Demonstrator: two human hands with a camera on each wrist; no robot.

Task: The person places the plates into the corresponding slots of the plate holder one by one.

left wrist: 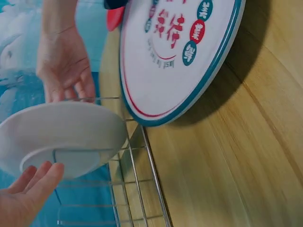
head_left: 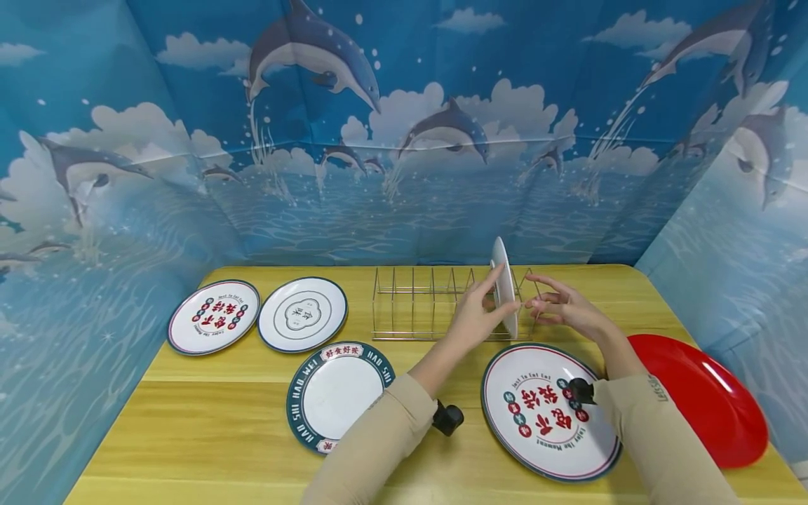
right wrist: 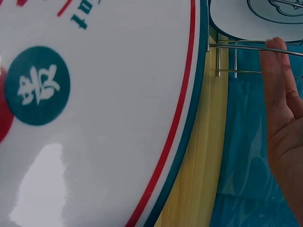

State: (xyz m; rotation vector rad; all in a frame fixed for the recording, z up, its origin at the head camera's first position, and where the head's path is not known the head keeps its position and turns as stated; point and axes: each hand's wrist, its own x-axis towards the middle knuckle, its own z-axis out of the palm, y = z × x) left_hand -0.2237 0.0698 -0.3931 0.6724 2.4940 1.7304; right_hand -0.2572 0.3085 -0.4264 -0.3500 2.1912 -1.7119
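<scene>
A white plate (head_left: 507, 298) stands on edge near the right end of a metal wire dish rack (head_left: 413, 337). In the left wrist view its pale underside (left wrist: 71, 127) faces my left hand (left wrist: 26, 196). My left hand (head_left: 475, 312) has its fingers extended against that plate's left side. At the rack's right end is my right hand (head_left: 564, 308), its fingers loosely bent beside the end wires. The right wrist view has the fingertips of my right hand (right wrist: 286, 109) at a wire, apart from the standing plate's patterned face (right wrist: 265, 21).
A large plate with red lettering (head_left: 536, 449) lies in front of the rack, with a red oval plate (head_left: 713, 414) to its right. Left of them lie a green-rimmed plate (head_left: 337, 400), a blue-rimmed plate (head_left: 322, 298) and a smaller lettered plate (head_left: 196, 333). Dolphin-print cloth surrounds the table.
</scene>
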